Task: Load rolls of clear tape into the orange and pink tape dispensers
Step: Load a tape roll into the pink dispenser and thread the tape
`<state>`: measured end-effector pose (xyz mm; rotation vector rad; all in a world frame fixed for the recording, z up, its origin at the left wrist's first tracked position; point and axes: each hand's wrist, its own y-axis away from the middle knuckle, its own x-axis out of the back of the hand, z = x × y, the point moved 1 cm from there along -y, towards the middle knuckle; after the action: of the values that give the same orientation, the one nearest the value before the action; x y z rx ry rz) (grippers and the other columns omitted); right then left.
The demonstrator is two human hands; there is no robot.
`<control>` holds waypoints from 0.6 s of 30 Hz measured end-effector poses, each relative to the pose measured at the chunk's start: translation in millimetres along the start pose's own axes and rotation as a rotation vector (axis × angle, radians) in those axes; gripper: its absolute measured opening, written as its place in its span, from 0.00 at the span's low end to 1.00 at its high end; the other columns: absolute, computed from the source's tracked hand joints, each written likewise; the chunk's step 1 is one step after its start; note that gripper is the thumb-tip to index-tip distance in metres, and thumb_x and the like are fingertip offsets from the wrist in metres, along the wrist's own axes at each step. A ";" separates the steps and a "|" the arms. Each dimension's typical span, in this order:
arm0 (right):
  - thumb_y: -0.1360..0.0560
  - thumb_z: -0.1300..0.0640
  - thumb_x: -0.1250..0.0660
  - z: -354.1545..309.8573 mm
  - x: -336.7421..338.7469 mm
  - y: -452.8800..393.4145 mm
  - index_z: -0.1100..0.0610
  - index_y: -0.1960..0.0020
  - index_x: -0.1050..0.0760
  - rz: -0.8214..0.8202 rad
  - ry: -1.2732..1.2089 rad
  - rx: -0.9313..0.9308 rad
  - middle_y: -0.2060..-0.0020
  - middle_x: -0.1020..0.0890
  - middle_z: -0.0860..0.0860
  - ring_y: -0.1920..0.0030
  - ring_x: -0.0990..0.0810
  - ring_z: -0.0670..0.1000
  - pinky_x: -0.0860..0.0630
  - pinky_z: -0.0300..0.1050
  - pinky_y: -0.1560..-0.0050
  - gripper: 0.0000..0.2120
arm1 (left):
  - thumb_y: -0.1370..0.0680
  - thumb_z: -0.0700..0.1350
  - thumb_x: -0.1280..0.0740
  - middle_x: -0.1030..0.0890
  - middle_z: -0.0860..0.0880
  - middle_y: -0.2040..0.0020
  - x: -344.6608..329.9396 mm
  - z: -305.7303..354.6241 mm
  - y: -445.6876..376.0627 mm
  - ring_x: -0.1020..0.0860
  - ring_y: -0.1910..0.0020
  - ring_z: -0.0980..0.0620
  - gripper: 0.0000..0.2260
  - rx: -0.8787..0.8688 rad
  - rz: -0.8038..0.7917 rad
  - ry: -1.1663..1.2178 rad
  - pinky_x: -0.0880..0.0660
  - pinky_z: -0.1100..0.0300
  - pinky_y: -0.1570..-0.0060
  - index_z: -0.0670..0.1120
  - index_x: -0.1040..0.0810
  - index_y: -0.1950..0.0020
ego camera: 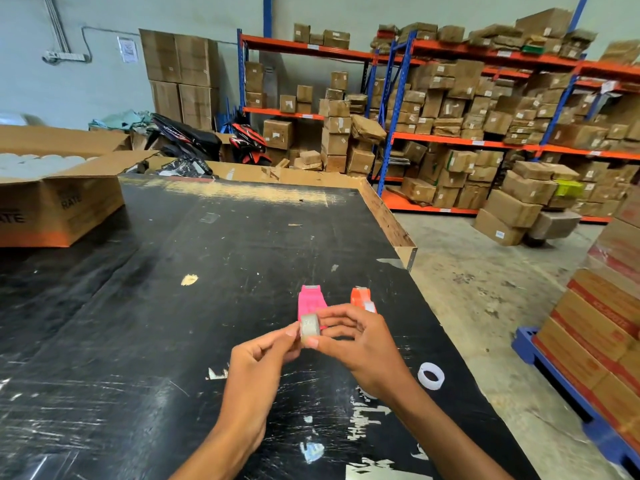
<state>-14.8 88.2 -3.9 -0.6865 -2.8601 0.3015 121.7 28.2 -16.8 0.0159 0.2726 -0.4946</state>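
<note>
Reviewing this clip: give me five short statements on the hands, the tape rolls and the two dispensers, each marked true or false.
1. Both hands hold one tape roll together. True: left hand and right hand pinch it.
2. The pink dispenser lies right of the orange one. False: it lies to the left.
3. A second roll lies on the black table. True.
4. The held roll sits inside the pink dispenser. False: it is in the fingers, above the table.
5. The table is white. False: black, scuffed.
</note>
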 end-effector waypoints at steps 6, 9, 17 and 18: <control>0.28 0.67 0.29 14.9 -6.7 2.6 0.60 0.48 0.17 0.027 0.040 0.131 0.51 0.15 0.57 0.51 0.17 0.42 0.22 0.34 0.48 0.10 | 0.22 0.39 0.47 0.13 0.53 0.54 -3.5 -1.7 -1.6 0.17 0.49 0.58 0.21 0.089 -0.004 0.039 0.29 0.54 0.36 0.49 0.14 0.58; 0.27 0.67 0.30 21.6 -7.2 -1.9 0.62 0.45 0.18 0.009 0.012 0.098 0.49 0.17 0.52 0.46 0.18 0.44 0.22 0.37 0.44 0.11 | 0.23 0.41 0.47 0.13 0.52 0.49 -4.0 -4.0 -7.8 0.20 0.44 0.56 0.20 0.123 0.003 0.015 0.33 0.51 0.30 0.48 0.14 0.57; 0.25 0.65 0.32 27.1 -12.9 -18.5 0.58 0.47 0.16 0.023 0.013 0.105 0.52 0.13 0.50 0.49 0.16 0.46 0.22 0.33 0.48 0.09 | 0.23 0.42 0.46 0.13 0.56 0.56 -7.5 1.3 -30.7 0.23 0.41 0.55 0.23 0.126 -0.043 -0.027 0.35 0.54 0.34 0.51 0.14 0.66; 0.26 0.65 0.31 26.0 -11.0 -22.1 0.56 0.49 0.16 0.035 0.009 0.093 0.55 0.13 0.47 0.50 0.16 0.45 0.22 0.33 0.49 0.09 | 0.22 0.42 0.46 0.13 0.54 0.56 -8.1 2.9 -35.1 0.23 0.42 0.55 0.23 0.128 -0.048 -0.020 0.34 0.54 0.36 0.51 0.15 0.69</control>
<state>-20.4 59.9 -25.1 -0.7185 -2.8079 0.4333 99.1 0.9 -10.1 0.1295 0.2216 -0.5586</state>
